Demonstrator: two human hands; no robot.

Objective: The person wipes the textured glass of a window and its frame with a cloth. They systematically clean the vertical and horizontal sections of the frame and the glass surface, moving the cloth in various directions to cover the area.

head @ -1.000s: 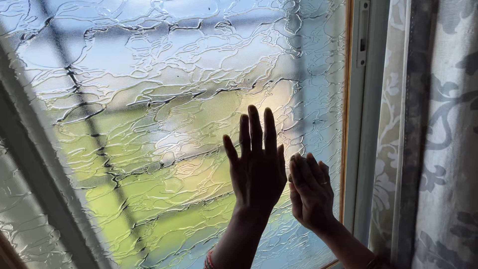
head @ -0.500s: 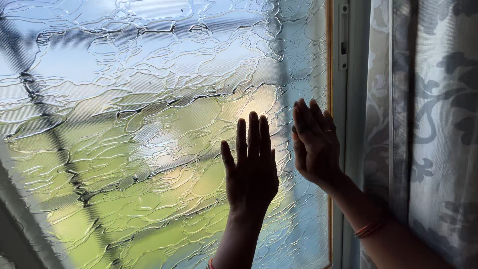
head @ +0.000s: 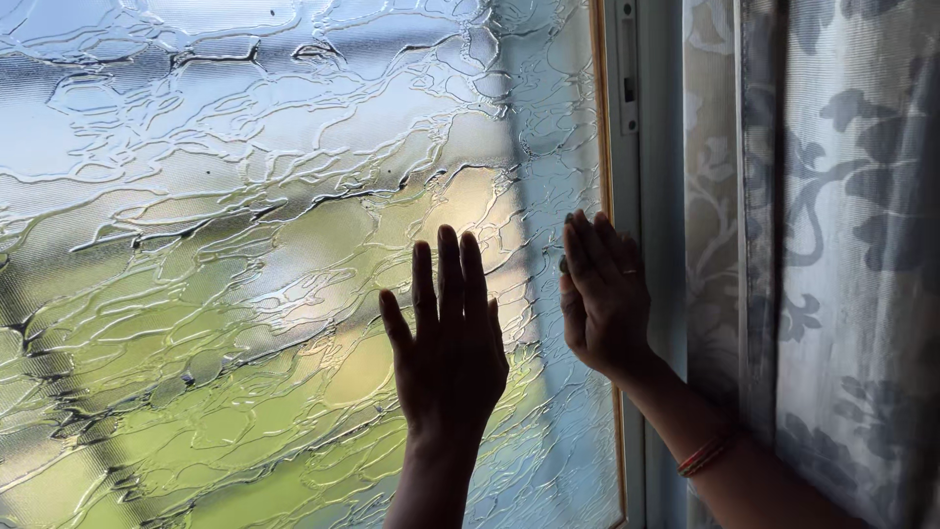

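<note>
The left hand [head: 448, 338] is raised flat against the textured glass pane [head: 245, 245], palm to the glass. Its fingers are straight and held close together, and the thumb is spread out to its left side. It holds nothing. Just to its right, apart from it by a narrow strip of glass, the right hand [head: 602, 299] is also raised. Its fingers are straight and pressed together, and it lies at the pane's right edge, against the thin wooden strip [head: 599, 147] that borders the glass. A ring shows on one finger. Lower down, on the right wrist, sits an orange-red bangle [head: 707, 454]. Whether the right palm presses the glass or the frame cannot be told.

The pane is one sheet of frosted glass, patterned all over with raised, wandering ridges like cracked ice. Through it come blurred colours, pale blue above the hands and yellow-green around and below them. A dark slanting bar shows dimly behind the glass, far left of the left hand.

Right of the right hand runs the pale window frame [head: 658, 196]. It carries a narrow metal latch plate [head: 627, 69] high above that hand. Beyond the frame hangs one curtain [head: 842, 245], light with a grey flower-and-leaf print, in vertical folds.

No packages, labels or signs are in view.
</note>
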